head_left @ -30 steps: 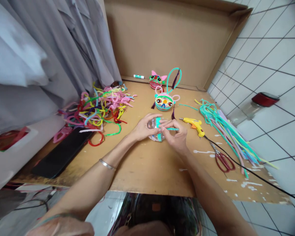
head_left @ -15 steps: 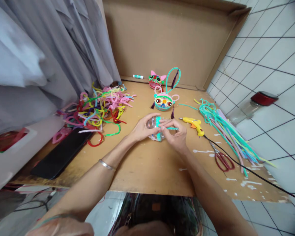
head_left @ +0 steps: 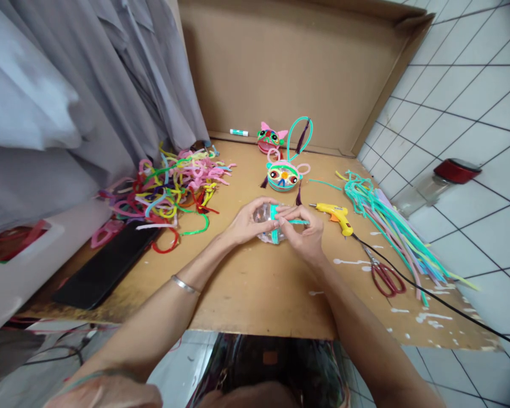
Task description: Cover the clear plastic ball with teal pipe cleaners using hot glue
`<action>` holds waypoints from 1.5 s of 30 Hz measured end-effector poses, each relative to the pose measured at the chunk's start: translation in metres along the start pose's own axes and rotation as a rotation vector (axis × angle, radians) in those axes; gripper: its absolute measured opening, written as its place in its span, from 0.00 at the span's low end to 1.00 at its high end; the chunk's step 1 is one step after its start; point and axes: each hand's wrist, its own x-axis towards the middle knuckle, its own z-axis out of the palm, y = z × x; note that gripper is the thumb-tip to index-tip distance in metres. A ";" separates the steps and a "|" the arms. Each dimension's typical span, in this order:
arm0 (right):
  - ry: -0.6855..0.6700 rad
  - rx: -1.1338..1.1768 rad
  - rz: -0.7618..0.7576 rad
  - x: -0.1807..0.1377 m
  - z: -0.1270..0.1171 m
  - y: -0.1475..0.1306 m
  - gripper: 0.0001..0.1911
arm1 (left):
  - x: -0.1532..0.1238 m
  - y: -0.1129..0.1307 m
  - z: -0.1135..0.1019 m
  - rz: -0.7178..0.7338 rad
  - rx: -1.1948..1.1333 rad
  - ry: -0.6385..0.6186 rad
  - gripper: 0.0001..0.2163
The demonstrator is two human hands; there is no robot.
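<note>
A clear, rounded plastic piece (head_left: 262, 214) with a turquoise band round its middle is held low over the table. My left hand (head_left: 247, 222) wraps its left side, thumb in front and fingers behind. My right hand (head_left: 302, 233) pinches a turquoise pipe cleaner (head_left: 298, 222) against the right side of the band. What lies under the right fingertips is hidden. Just beyond my hands stands a finished animal-face ornament (head_left: 283, 175) with pink loop ears and dark tassels. Behind it is a second one (head_left: 268, 139) with pink pointed ears.
A yellow hot glue gun (head_left: 338, 215) and red-handled scissors (head_left: 386, 277) lie to the right, near a bundle of pipe cleaners (head_left: 402, 232) and a glass jar (head_left: 425, 190). At left are a tangled pipe cleaner heap (head_left: 174, 187) and a black slab (head_left: 106, 269). A cardboard panel (head_left: 280, 68) stands behind.
Almost nothing differs. Both hands keep their hold on the clear piece, with only a very slight shift of the right fingers.
</note>
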 end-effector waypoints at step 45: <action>0.033 -0.482 -0.245 0.000 -0.004 0.007 0.08 | 0.000 -0.003 0.014 0.172 0.255 0.071 0.30</action>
